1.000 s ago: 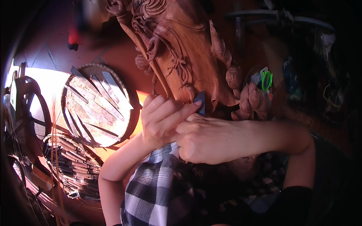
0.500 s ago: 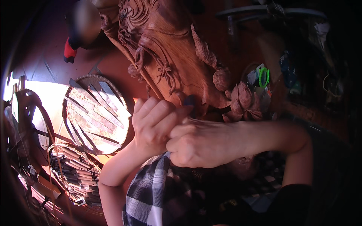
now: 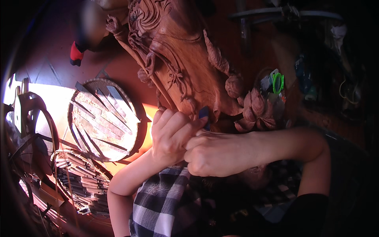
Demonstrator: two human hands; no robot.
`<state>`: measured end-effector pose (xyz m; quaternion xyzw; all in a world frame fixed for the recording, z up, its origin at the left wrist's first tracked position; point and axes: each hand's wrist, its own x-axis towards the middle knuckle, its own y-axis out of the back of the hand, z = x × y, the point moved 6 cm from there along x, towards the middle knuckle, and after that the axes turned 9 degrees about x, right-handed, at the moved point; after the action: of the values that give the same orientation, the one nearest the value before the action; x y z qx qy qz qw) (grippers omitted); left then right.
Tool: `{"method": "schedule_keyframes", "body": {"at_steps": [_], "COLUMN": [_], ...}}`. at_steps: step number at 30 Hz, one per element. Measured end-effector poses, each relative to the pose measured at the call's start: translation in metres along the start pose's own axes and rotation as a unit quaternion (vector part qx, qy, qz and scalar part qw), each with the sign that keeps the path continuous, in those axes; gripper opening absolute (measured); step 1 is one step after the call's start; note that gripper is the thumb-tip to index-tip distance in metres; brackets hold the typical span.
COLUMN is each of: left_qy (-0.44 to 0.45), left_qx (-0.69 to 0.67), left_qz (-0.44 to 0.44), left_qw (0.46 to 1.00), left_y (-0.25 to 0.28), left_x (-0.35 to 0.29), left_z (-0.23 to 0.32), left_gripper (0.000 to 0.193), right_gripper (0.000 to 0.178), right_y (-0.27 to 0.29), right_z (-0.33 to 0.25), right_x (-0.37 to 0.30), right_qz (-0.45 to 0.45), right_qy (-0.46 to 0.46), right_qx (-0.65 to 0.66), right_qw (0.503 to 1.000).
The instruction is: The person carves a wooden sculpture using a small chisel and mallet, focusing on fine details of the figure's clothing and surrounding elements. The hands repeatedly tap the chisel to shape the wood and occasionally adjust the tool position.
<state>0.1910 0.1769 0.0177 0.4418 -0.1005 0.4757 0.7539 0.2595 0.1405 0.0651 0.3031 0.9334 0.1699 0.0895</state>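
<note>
I see tools (image 3: 91, 184) at eight o'clock, tray (image 3: 100, 80) of blades at nine. Left hand (image 3: 170, 138), curled below carving (image 3: 185, 59) at twelve, pinches blue scrap (image 3: 204, 112). Right hand (image 3: 213, 153) balled against left; can't tell what's inside. Green ring (image 3: 278, 83) at two.

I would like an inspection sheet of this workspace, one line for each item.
Surface: reddish floor, partly in bright light.
Work things: brown wooden carving; small blue piece near its lower edge.
Clutter: round tray with flat strips; handled tools; green ring.
Hands: left hand closed on the blue piece; right hand closed, touching the left, contents hidden.
Cables: thin yellowish loop at right, possibly a cord.
Surroundings: mostly dark at right.
</note>
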Motion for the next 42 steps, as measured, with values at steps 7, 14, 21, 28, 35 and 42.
{"method": "schedule_keyframes", "body": {"at_steps": [7, 14, 21, 28, 35, 42], "left_qy": [0.013, 0.020, -0.001, 0.005, -0.018, 0.016], "left_qx": [-0.007, 0.055, 0.028, 0.001, 0.043, 0.038], "left_qz": [0.005, 0.020, 0.013, -0.017, -0.011, 0.012], "left_qw": [1.000, 0.998, 1.000, 1.000, 0.999, 0.999], "left_y": [-0.004, 0.006, 0.011, 0.001, 0.001, 0.009], "left_x": [-0.004, 0.021, 0.025, 0.003, 0.008, 0.021], "left_z": [-0.002, -0.013, -0.010, 0.003, -0.005, -0.012], "left_gripper": [0.032, 0.028, 0.034, 0.036, 0.041, 0.035], "right_gripper": [0.008, 0.009, 0.015, 0.012, 0.011, 0.014], "right_y": [-0.002, 0.018, 0.018, 0.001, 0.007, 0.021], "right_z": [0.006, 0.009, 0.002, 0.001, 0.011, 0.011], "right_x": [-0.003, 0.006, 0.011, -0.005, -0.005, 0.011], "right_qz": [0.017, 0.032, -0.003, -0.030, 0.007, -0.009], "right_qy": [0.006, 0.043, 0.002, -0.022, 0.016, 0.002], "right_qx": [-0.038, -0.100, -0.059, -0.008, -0.067, -0.126], "right_qw": [0.999, 0.994, 0.998, 0.999, 0.998, 0.992]}}
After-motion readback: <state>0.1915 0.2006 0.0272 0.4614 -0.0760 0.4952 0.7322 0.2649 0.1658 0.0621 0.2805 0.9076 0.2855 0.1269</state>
